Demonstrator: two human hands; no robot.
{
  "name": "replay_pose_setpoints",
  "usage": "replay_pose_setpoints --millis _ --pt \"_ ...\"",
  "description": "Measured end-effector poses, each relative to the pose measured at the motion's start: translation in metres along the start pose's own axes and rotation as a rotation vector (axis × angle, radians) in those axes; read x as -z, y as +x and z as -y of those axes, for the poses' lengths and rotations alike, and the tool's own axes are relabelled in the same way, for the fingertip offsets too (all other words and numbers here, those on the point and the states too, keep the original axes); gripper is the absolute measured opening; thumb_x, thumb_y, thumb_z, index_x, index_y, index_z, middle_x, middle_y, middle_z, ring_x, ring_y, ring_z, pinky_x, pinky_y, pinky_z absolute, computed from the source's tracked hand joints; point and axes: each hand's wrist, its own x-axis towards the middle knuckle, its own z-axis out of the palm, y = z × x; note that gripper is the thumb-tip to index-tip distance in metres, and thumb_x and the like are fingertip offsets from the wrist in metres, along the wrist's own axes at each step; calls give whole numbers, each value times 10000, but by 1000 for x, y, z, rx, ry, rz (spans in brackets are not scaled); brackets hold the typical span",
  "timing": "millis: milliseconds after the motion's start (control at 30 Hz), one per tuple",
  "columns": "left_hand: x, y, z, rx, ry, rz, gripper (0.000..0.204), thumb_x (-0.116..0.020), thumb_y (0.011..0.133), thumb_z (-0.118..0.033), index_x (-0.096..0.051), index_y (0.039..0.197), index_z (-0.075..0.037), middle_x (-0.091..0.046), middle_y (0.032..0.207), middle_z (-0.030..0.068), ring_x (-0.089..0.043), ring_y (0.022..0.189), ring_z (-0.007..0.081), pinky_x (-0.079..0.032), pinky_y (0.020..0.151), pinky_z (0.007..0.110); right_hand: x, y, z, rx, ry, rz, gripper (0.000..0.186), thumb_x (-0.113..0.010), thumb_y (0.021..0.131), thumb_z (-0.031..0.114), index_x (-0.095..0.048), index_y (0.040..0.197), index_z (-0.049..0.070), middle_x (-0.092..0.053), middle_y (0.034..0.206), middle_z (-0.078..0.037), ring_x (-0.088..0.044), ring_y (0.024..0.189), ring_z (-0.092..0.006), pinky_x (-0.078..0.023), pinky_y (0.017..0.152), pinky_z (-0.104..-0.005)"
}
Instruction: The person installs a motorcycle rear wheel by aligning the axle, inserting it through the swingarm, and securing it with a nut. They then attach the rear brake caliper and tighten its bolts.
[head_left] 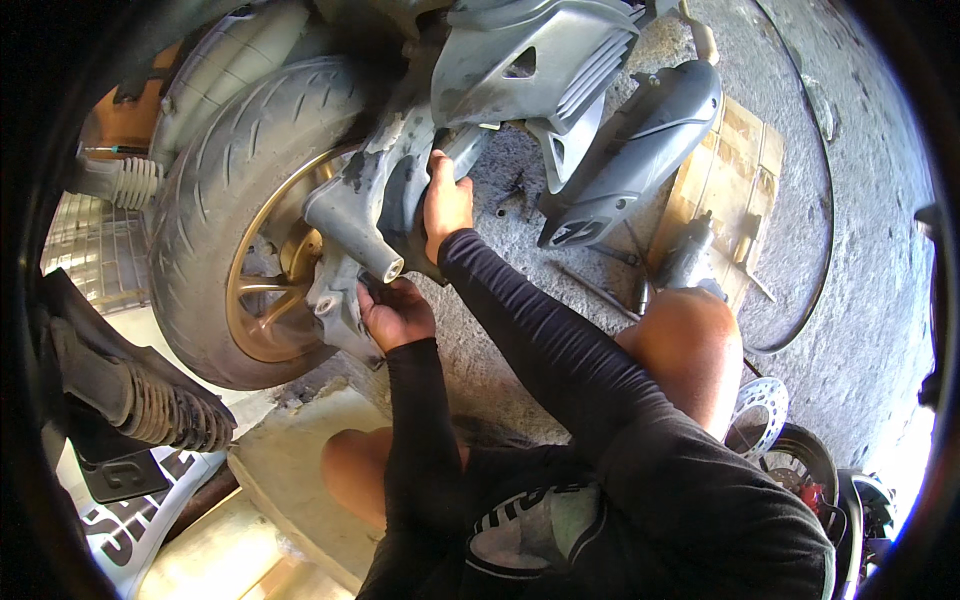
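Note:
A wheel with a worn black tyre (190, 230) and a gold rim (250, 325) stands on the left. In front of its hub is a grey metal swingarm bracket (350, 215), with a round tube end pointing toward me. My left hand (402, 318) is closed on the bracket's lower arm (335, 300), its fingertips partly hidden behind the metal. Higher up, my right hand (447, 205) grips the bracket's right side, thumb up and the other fingers out of sight behind it. Above my hands sits a grey vented plastic cover (540, 60).
A long grey cover (640, 150) lies right of my hands, beside flattened cardboard (735, 190) bearing a power tool (688, 250). A black hose (828, 220) curves over the concrete. A brake disc (757, 415) lies near my right knee; a shock absorber (165, 405) is at left.

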Motion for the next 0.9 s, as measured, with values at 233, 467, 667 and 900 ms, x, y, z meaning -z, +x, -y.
replay_pose_setpoints --millis 233,467,667,900 --pt "11 6 1 1 16 -52 312 -490 989 -369 -619 1004 -86 -653 847 6 -607 745 113 -535 610 246 4 4 -2 -104 22 9 895 -547 818 558 -364 1310 -167 -465 1316 -350 -455 1264 -399 -326 1065 -367" --pt "3 -14 9 13 125 77 288 -475 988 -400 -615 1029 -152 -660 896 -21 -605 786 133 -463 636 271 -1 -3 3 -10 -28 -7 857 -535 843 549 -375 1298 -159 -480 1298 -352 -469 1248 -396 -328 1064 -376" --pt "-17 -94 13 -90 726 -19 412 -536 919 -194 -475 1308 -76 -566 1221 101 -559 1038 217 -456 847 345 2 5 -8 32 32 -12 640 -564 864 475 -521 1187 -76 -612 1139 -191 -575 1032 -271 -419 937 -362" --pt "-68 -118 -102 -1013 1865 769 448 -709 768 -169 -566 1173 -41 -533 1211 164 -520 1094 340 -429 926 408 7 25 -17 27 -30 99 811 -542 836 558 -431 1294 -102 -533 1265 -252 -540 1147 -308 -401 985 -374"
